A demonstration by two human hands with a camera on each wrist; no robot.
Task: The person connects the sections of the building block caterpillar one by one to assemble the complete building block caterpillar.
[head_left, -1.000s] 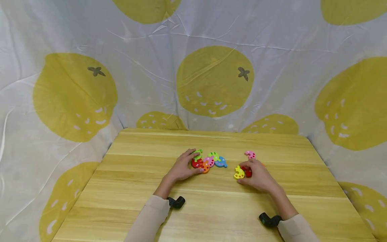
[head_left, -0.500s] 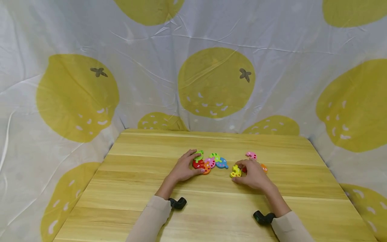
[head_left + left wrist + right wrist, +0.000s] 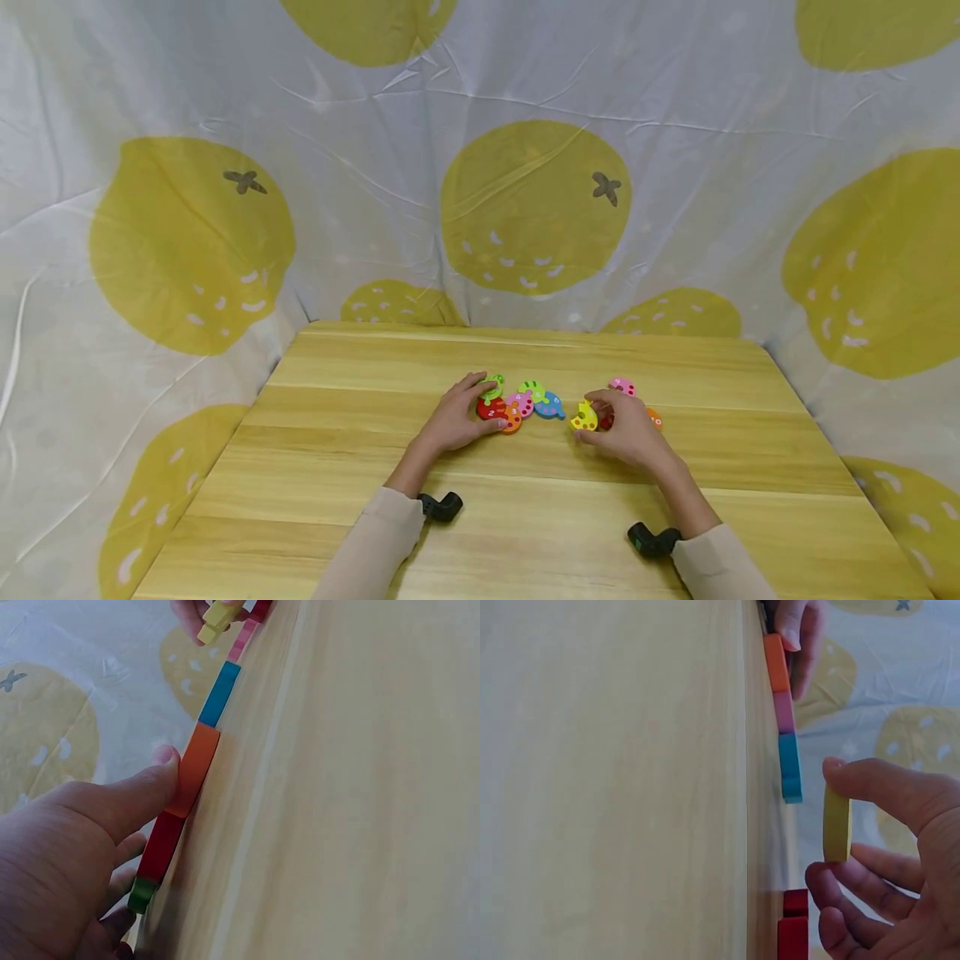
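My left hand [image 3: 453, 415] holds the left end of a joined chain of numbered puzzle pieces, its thumb against the orange piece [image 3: 196, 769] and its fingers by the green end piece [image 3: 492, 387]. Red [image 3: 491, 408], pink [image 3: 519, 404], light green [image 3: 532, 390] and blue [image 3: 550, 406] pieces also belong to the chain. My right hand [image 3: 628, 429] pinches a yellow puzzle piece [image 3: 583, 417] between thumb and fingers. In the right wrist view this yellow piece [image 3: 836, 825] is raised off the wooden table, apart from the blue piece's free end.
Around the right hand lie loose pieces: a partly hidden red one [image 3: 607, 422], a pink one [image 3: 622, 386] and an orange one [image 3: 656, 418]. The wooden table [image 3: 480, 533] ends at a lemon-patterned curtain [image 3: 375, 200] behind. Each wrist wears a black camera.
The right hand has shifted left with the yellow piece, closer to the blue piece, and the loose orange piece has come into view. The left hand stays in place on the chain.
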